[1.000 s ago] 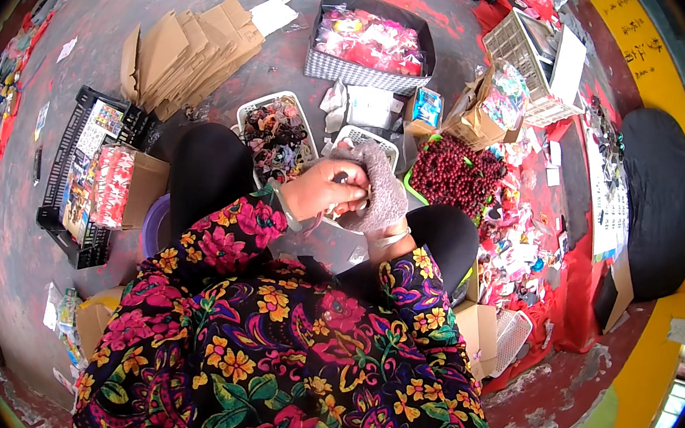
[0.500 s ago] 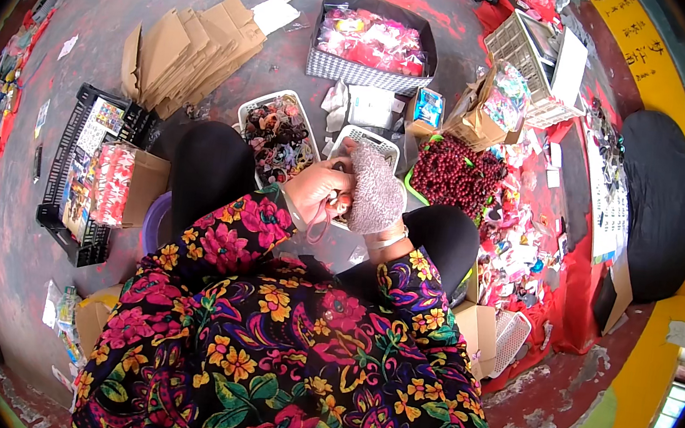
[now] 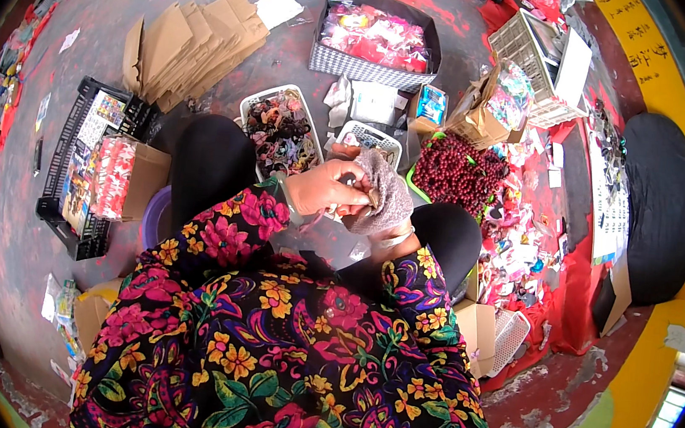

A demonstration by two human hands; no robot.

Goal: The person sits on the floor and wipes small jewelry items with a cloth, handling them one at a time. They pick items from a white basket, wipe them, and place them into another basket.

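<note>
Left hand point(image 3: 317, 190) angled inward, fingers point(image 3: 351, 194) pinching small blurred item point(image 3: 373, 198) at grey fabric point(image 3: 393, 193), right hand point(image 3: 384, 237) beneath (grip hidden)

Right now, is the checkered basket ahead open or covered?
Open: nothing covers the checkered basket, and the pink and red items inside show from above.

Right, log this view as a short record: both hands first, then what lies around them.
Left hand: curled against the left edge of a fuzzy greyish-pink item; exact grip unclear
Right hand: mostly hidden by that item
Beyond the hands: white basket of small mixed pieces; patterned basket of pink and red packets
To the right: heap of dark red beads
To the left: flattened cardboard; black crate
</note>
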